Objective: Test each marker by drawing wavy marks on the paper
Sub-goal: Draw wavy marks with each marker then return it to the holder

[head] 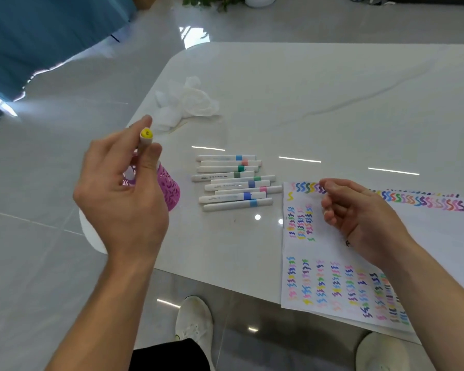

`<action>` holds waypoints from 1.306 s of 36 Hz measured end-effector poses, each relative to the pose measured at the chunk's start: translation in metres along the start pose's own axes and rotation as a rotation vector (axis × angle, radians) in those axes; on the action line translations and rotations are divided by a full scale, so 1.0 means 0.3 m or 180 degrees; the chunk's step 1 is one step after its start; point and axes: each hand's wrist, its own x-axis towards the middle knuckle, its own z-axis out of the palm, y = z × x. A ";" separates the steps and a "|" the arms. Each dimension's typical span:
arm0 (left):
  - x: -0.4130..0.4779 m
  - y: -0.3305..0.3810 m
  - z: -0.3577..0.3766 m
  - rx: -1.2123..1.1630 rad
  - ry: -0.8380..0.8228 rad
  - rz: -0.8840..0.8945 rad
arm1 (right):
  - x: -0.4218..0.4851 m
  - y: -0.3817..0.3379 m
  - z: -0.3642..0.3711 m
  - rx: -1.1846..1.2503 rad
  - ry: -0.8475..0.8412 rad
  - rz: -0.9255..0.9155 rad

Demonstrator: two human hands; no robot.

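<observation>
A: Marker (146,135), yellow-ended, white-barrelled: where?
B: Pinched upright between thumb and fingers of left hand (121,188), above pink lattice pen holder (170,190).
A: Right hand (359,215)?
B: Loosely curled, grasping nothing, over paper (330,250) covered in coloured wavy marks.
A: Other markers (233,183)?
B: Side by side on white table (332,103), between holder and paper; crumpled tissue (188,103) behind.

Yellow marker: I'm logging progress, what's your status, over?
Left hand grips yellow marker, raised over pink holder. Right hand empty, loosely curled, over paper. Other markers lie beside paper, none on it.
</observation>
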 end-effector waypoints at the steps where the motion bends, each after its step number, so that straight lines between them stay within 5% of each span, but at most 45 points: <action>1: 0.003 -0.004 -0.005 0.0007 0.0019 0.0001 | 0.001 0.002 -0.003 0.0001 0.0002 -0.0004; 20: 0.004 -0.082 -0.019 0.0903 -0.0768 -0.0795 | 0.016 0.012 -0.004 -0.0079 0.0017 -0.0041; 27: -0.005 -0.095 -0.015 0.1387 -0.1062 -0.0745 | 0.014 0.014 -0.003 -0.0102 0.0022 -0.0040; 40: -0.030 -0.019 0.020 0.1076 -0.0922 0.0113 | 0.004 0.021 0.012 -0.0198 0.0040 -0.0123; 47: -0.090 0.011 0.085 0.0844 -0.2069 0.0136 | -0.008 0.017 0.017 -0.0274 0.0033 -0.0195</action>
